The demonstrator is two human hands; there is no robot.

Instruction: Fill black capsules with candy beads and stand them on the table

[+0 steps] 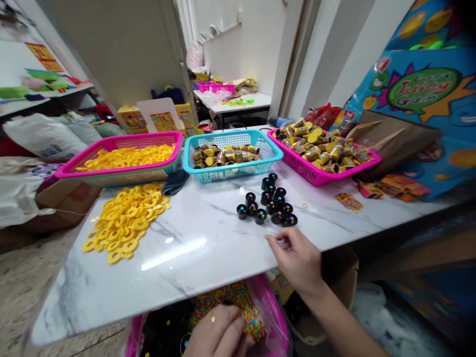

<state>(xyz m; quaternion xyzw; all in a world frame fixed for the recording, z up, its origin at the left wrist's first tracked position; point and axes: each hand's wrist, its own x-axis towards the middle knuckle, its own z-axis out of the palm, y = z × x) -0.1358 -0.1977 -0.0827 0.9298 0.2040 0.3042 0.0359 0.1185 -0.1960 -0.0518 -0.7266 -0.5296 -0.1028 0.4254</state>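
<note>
My right hand (299, 263) is over the front edge of the marble-patterned table (208, 218), its thumb a little apart from loosely curled fingers, with nothing visible in it. Just beyond its fingertips stands a group of small black cups (273, 203) with coloured candy beads inside. Lower down, my left hand (219, 332) is bent over a pink tub (273, 307) below the tabletop. Its fingers are closed and point down; whatever they hold is hidden. Under and beside it lie many multicoloured candy beads (213, 300) and a heap of black cups (163, 327).
Yellow rings (126, 218) are piled on the table's left. Behind stand a pink basket (178, 144) of yellow pieces, a blue basket (230, 173) and another pink basket (320, 176), both holding small labelled tubes. A large gum bag (420, 94) stands right; a cardboard box (347, 292) sits below.
</note>
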